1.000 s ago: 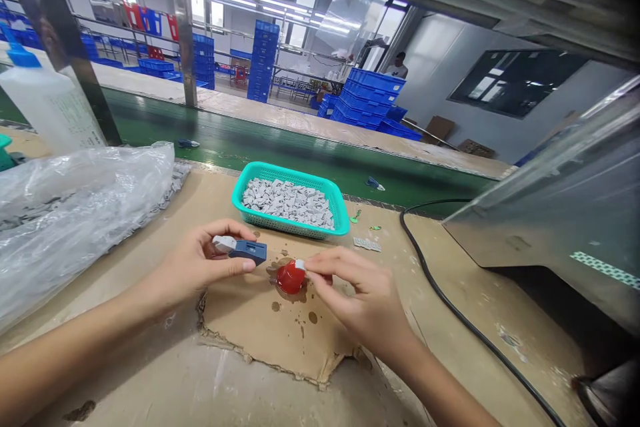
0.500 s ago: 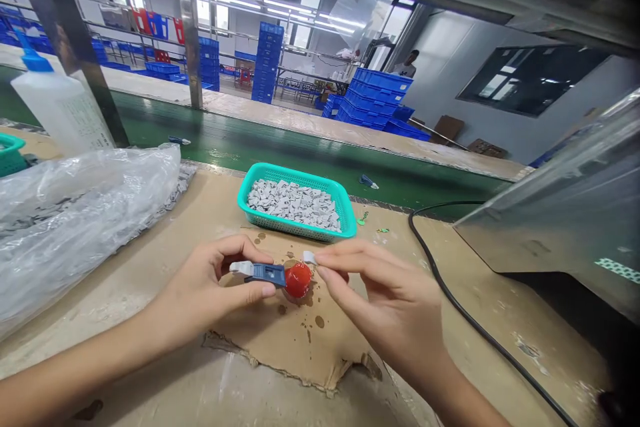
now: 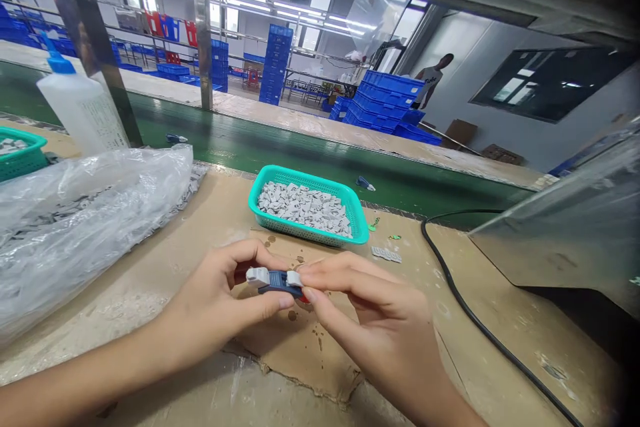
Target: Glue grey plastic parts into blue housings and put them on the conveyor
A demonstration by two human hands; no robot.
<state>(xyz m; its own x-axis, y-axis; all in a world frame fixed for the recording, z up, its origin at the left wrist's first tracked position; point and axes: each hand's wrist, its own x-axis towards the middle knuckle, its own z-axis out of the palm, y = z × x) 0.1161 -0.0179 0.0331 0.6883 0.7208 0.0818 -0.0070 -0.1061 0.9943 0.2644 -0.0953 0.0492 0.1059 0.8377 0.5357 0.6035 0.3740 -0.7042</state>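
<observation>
In the head view, one green basket (image 3: 310, 232) ahead and a second green basket (image 3: 25, 159) far left held grey pieces (image 3: 305, 208), too many to count; one clear bag (image 3: 100, 213) held more. The left hand (image 3: 220, 293) pinched one blue-and-grey device (image 3: 277, 280) above the cardboard (image 3: 295, 343); the right hand (image 3: 380, 300) pinched one small grey piece (image 3: 293, 278) against its top.

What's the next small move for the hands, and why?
Probably press the small gray piece gently down onto the navy-blue plastic part with the right hand. Its fingertips pinch that piece right at the part's top, while the left hand grips the part by its sides. Whether the piece is already seated, I can't tell.
</observation>
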